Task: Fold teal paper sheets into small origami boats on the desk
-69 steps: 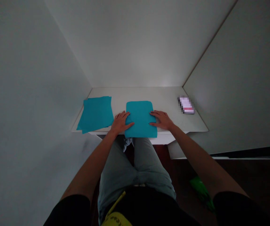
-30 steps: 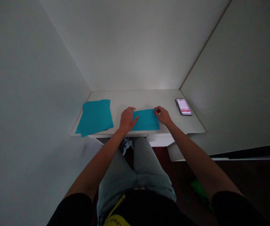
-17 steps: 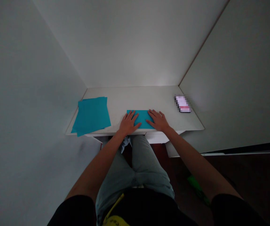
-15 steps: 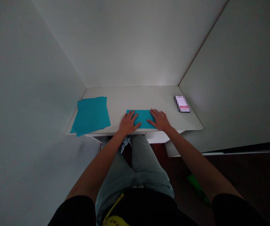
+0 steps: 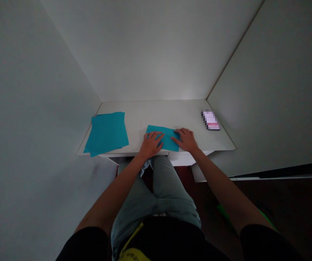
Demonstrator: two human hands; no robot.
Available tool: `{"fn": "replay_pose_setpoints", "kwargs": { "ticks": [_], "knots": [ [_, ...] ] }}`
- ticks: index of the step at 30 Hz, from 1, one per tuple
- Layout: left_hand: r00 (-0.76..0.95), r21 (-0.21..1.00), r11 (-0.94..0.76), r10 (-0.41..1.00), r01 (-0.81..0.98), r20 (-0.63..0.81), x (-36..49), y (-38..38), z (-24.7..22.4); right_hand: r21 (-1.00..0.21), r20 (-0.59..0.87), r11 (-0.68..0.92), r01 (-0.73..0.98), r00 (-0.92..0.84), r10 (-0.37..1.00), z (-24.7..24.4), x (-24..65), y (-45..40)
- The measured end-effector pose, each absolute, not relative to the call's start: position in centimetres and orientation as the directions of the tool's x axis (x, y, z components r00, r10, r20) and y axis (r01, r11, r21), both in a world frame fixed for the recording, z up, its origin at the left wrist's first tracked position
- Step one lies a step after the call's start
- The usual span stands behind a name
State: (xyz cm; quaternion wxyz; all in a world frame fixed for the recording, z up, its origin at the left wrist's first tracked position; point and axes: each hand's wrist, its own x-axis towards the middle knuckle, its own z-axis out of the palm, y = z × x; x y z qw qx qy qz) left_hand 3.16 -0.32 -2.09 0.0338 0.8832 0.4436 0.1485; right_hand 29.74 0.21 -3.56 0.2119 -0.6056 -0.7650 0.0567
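The fingers of the left hand (image 5: 150,145) are slightly apart and gently bent, tips resting over the left part of the blue paper (image 5: 167,140), the thumb lying toward its middle. On the right hand (image 5: 187,140) the fingers sit close together, curved over the paper's right edge, while the thumb stands away from them and reaches in over the sheet. From here I see neither hand clamped on anything; whether any fingertip is tucked beneath the paper, I can't tell. The paper lies between and partly under the two hands, a narrow rectangle set a little askew near the front edge of the white table (image 5: 156,112). Well off to the left, a loose pile of larger blue sheets (image 5: 107,133) overlaps unevenly, reaching over the front edge. A phone (image 5: 211,120), its screen blurred, lies toward the right end, well apart from the right hand.
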Motion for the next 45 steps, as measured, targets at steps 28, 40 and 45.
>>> {"fn": "replay_pose_setpoints", "kwargs": {
  "ticks": [28,40,45],
  "knots": [
    [0.081,0.499,-0.275,0.923,0.822,0.375,0.3,0.0,-3.1,-0.456,0.299,0.231,0.859,-0.096,0.949,-4.2,30.5,1.0],
    [0.543,0.239,-0.574,0.819,0.783,0.188,2.1,-0.3,-2.7,-0.508,0.191,0.148,0.849,-0.056,0.980,-4.1,30.7,1.6],
    [0.554,0.190,-0.583,0.811,0.790,0.187,2.2,-0.7,-2.2,-0.598,0.202,0.238,0.765,-0.144,0.969,-3.6,30.9,1.5]
  ]
}}
